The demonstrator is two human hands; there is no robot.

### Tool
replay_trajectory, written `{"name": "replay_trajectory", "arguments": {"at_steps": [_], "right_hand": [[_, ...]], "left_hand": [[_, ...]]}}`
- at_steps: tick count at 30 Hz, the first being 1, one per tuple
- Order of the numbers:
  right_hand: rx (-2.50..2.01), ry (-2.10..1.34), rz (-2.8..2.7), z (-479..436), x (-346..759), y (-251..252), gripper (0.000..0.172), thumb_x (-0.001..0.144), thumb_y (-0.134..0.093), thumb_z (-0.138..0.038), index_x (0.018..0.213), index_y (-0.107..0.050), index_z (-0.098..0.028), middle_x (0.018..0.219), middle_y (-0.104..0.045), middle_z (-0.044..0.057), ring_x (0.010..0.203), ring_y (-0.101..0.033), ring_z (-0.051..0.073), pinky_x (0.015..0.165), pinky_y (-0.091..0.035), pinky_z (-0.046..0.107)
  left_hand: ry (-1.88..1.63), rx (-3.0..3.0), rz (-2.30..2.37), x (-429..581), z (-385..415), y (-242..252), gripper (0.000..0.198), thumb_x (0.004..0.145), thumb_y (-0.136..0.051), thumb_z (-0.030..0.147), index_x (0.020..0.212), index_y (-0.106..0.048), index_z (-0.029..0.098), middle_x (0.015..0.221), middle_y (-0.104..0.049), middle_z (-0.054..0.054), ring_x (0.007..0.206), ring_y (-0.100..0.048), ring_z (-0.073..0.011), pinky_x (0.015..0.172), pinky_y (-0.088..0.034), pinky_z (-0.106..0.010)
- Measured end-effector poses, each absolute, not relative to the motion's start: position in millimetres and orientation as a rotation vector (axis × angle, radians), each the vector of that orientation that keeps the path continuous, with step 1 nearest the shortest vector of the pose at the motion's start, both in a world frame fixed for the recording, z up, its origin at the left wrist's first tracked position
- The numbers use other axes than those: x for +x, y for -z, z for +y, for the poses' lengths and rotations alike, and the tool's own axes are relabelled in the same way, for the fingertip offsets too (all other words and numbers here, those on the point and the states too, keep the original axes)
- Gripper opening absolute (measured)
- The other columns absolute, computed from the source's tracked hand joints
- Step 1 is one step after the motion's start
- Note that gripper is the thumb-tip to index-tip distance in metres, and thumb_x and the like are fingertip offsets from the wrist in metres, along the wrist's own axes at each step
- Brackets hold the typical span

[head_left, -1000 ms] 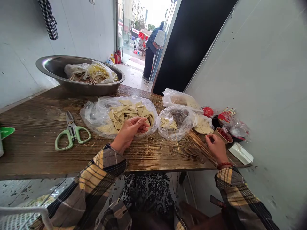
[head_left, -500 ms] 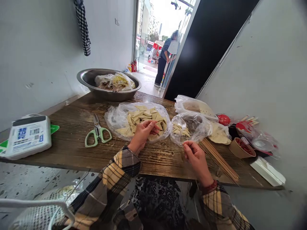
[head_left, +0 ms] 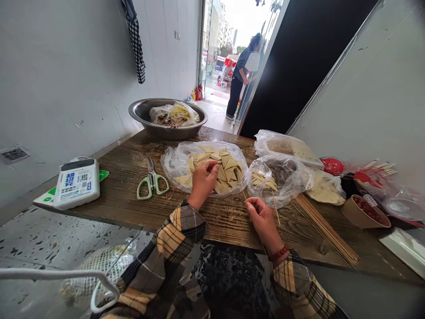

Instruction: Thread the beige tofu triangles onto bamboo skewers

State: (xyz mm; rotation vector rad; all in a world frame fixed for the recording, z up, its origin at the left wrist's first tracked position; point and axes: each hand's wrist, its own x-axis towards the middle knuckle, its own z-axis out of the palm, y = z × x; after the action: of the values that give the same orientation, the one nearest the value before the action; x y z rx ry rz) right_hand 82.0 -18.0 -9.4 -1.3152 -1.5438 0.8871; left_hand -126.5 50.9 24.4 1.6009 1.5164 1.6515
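Note:
My left hand (head_left: 204, 181) hovers over pale triangular pieces (head_left: 227, 170), like sliced tofu, in an open plastic bag (head_left: 172, 161). Its fingertips are pinched together; whether a piece is between them is hidden. My right hand (head_left: 264, 221) is closed on a thin wooden skewer (head_left: 243, 191), whose tip points up toward the pieces at the bag's right edge. A smaller plastic bag (head_left: 294, 177) sits just to the right, with similar pieces (head_left: 263, 180) in it. Out of that bag a second skewer (head_left: 276, 208) sticks toward me.
Scissors (head_left: 152, 180) and a white box (head_left: 78, 182) lie on the left. A metal basin (head_left: 168, 131) with bagged skewers stands behind. Loose skewers (head_left: 327, 228), a paper bowl (head_left: 361, 215) and a white container (head_left: 405, 248) are on the right. A person (head_left: 241, 75) stands at the doorway.
The view has turned left. My right hand has moved left from the small bag toward the large one, holding a skewer. A skewer now shows protruding from the small bag.

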Motion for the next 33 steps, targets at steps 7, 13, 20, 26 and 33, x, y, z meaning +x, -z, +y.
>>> {"name": "replay_trajectory", "arguments": {"at_steps": [7, 13, 20, 26, 33], "right_hand": [[-1.339, -0.742, -1.640, -21, 80, 11, 0.020, 0.086, -0.051, -0.035, 0.082, -0.062, -0.018, 0.075, -0.065, 0.002, 0.069, -0.058, 0.016, 0.064, -0.043, 0.026], [-1.330, -0.823, -1.558, -15, 80, 13, 0.020, 0.085, -0.050, -0.035, 0.083, -0.061, -0.018, 0.068, -0.061, 0.000, 0.058, -0.052, 0.013, 0.055, -0.039, 0.024], [-1.308, -0.819, -1.564, -13, 79, 15, 0.021, 0.085, -0.051, -0.035, 0.082, -0.061, -0.017, 0.068, -0.061, 0.000, 0.060, -0.053, 0.014, 0.055, -0.039, 0.024], [-1.276, -0.858, -1.548, -11, 78, 17, 0.022, 0.085, -0.051, -0.036, 0.081, -0.061, -0.017, 0.066, -0.059, -0.001, 0.059, -0.051, 0.013, 0.055, -0.039, 0.024], [-1.264, -0.871, -1.543, -12, 78, 17, 0.022, 0.086, -0.052, -0.037, 0.082, -0.062, -0.017, 0.068, -0.061, 0.001, 0.061, -0.053, 0.014, 0.056, -0.041, 0.024]], "left_hand": [[-1.014, 2.261, 1.593, -131, 39, -25, 0.019, 0.083, -0.054, 0.026, 0.088, -0.068, 0.015, 0.088, -0.063, -0.008, 0.085, -0.057, -0.0210, 0.080, -0.044, -0.035], [-0.741, 2.530, 1.545, -137, 38, -23, 0.021, 0.078, -0.057, 0.021, 0.094, -0.071, 0.017, 0.096, -0.062, -0.009, 0.097, -0.055, -0.0250, 0.089, -0.042, -0.039], [-0.650, 2.591, 1.428, -134, 35, -27, 0.024, 0.079, -0.054, 0.013, 0.095, -0.071, 0.020, 0.099, -0.061, -0.008, 0.099, -0.054, -0.0232, 0.088, -0.042, -0.036], [-0.694, 2.497, 1.408, -132, 34, -31, 0.019, 0.082, -0.051, 0.014, 0.083, -0.069, 0.020, 0.090, -0.061, -0.006, 0.092, -0.057, -0.0203, 0.082, -0.043, -0.032], [-0.653, 2.425, 1.492, -132, 29, -27, 0.011, 0.082, -0.053, 0.019, 0.091, -0.061, 0.021, 0.097, -0.059, -0.005, 0.089, -0.059, -0.0202, 0.076, -0.042, -0.030]]}}
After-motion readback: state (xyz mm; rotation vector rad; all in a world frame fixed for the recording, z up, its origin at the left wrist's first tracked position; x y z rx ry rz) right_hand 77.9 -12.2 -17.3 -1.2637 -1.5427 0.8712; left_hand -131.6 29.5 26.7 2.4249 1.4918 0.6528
